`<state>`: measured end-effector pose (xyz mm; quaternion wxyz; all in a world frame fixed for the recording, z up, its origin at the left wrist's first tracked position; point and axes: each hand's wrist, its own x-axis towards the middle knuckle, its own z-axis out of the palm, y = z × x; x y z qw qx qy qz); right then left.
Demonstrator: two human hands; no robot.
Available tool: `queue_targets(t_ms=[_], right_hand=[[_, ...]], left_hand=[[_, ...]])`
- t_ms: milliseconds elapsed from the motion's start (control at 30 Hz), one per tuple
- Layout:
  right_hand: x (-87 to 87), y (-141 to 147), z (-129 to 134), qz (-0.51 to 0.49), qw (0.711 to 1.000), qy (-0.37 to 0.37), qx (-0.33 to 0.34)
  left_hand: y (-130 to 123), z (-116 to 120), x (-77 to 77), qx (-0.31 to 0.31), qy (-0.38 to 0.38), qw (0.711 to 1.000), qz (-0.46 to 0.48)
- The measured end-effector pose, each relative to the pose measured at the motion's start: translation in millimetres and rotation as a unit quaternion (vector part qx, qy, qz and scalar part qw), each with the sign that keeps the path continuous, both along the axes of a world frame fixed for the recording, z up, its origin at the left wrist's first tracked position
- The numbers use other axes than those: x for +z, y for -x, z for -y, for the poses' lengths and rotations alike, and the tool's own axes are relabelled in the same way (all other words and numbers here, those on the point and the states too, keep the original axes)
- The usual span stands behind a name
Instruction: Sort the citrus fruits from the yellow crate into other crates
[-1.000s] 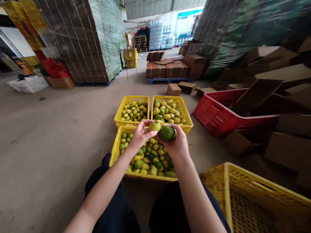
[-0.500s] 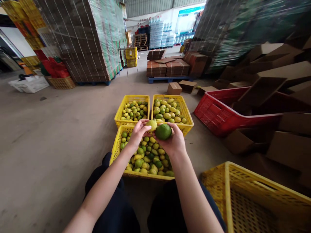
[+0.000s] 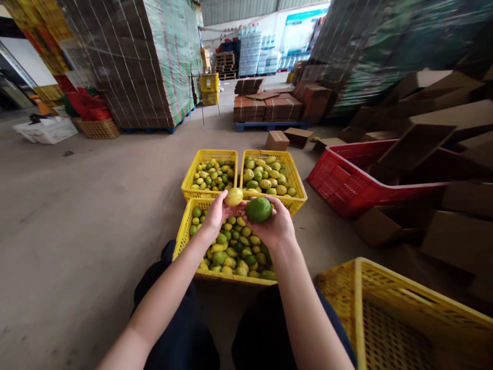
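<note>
A small yellow lemon (image 3: 234, 197) is held by my left hand (image 3: 216, 215), its fingers closed around the fruit. Beside it, my right hand (image 3: 278, 226) cups a larger dark green lemon (image 3: 258, 210). Both hands are above the far part of the nearest yellow crate (image 3: 182, 234), which holds many green and yellow lemons (image 3: 231, 252). Just beyond stand two more yellow crates: the left one (image 3: 188, 177) has smaller fruit, the right one (image 3: 298, 198) larger fruit. My forearms and hands hide part of the near crate.
At lower right is another yellow crate (image 3: 360, 308) with a slatted bottom. A red crate (image 3: 335, 180) with cardboard boxes stands to the right. Further off are flattened cartons (image 3: 265, 110) on a blue pallet and tall wrapped stacks (image 3: 127, 67) on both sides.
The yellow lemon in my left hand has shifted slightly left, away from the green one, and turned in my fingers. My right hand stays nearly in place.
</note>
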<state>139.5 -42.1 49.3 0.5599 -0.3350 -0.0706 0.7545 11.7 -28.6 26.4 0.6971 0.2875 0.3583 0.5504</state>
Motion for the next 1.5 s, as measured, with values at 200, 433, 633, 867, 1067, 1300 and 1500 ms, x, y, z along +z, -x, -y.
queue_targets(t_ms=[200,433,633,867,1067,1300,1500], right_hand=[[1.2,3.3,1.0,-0.005,1.0,0.024,0.012],[-3.5,2.9,1.0,-0.018,0.999,0.029,0.013],[-4.8,2.2,1.2,-0.03,0.999,0.028,0.029],[-1.6,-6.3,2.1,-0.003,0.998,-0.036,0.055],[2.2,-9.5,3.7,0.017,0.994,-0.063,0.087],[3.4,-5.0,3.3,0.001,0.994,-0.05,0.102],[4.2,0.3,1.5,0.0,0.995,-0.032,0.097]], left_hand=[[5.6,-4.3,1.0,0.018,0.089,0.992,0.083],[11.3,-4.9,-1.6,-0.031,0.099,0.978,0.18],[9.4,-1.3,3.0,-0.028,0.092,0.974,0.207],[9.7,0.8,1.9,-0.054,0.086,0.963,0.25],[11.0,2.8,3.4,-0.06,0.08,0.959,0.266],[13.5,0.1,2.9,-0.046,0.093,0.951,0.29],[11.6,-0.1,3.2,-0.031,0.118,0.954,0.274]])
